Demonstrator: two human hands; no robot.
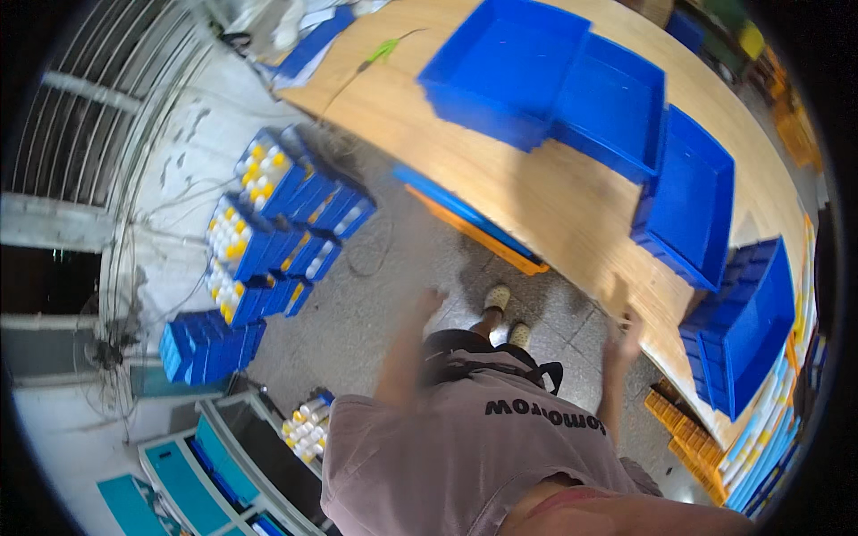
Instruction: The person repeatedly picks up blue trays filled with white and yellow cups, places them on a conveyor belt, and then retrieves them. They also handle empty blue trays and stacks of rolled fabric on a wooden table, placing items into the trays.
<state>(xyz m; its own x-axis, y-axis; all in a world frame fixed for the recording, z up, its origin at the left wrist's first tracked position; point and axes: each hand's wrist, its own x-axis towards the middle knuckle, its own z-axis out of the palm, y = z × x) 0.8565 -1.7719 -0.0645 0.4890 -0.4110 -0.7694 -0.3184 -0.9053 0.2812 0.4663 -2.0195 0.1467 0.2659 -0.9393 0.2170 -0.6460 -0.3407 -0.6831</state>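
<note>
1. Hands first: I see my left hand [430, 302] raised over the grey floor [384, 295], fingers loosely spread, gripping nothing. It is blurred, so I cannot tell the finger positions more finely.
2. My right hand [628, 329] sits at the near edge of the wooden table [554, 201], apparently touching it; blur hides whether the fingers are curled around the edge or just resting, and I see no object in it.
3. Nearest bin to that hand is the blue bin [746, 335] at the table's right end, tilted, open and empty, just beside the hand's right.
4. I count three more empty blue trays [581, 89] on the tabletop, set edge to edge in a row curving toward the far side.
5. Under the table lies a flat blue and orange board [474, 223].
6. On the floor to my left stand stacked blue crates [286, 214], about three rows, holding white and yellow cylinders [234, 234]; an exact count is beyond me.
7. A separate stack of empty blue crates [210, 347] stands nearer the wall.
8. Small cluster of white and yellow cylinders [307, 427] lies by my left hip.
9. Orange trays [688, 447] are stacked low on the right, beneath the table end.
</note>
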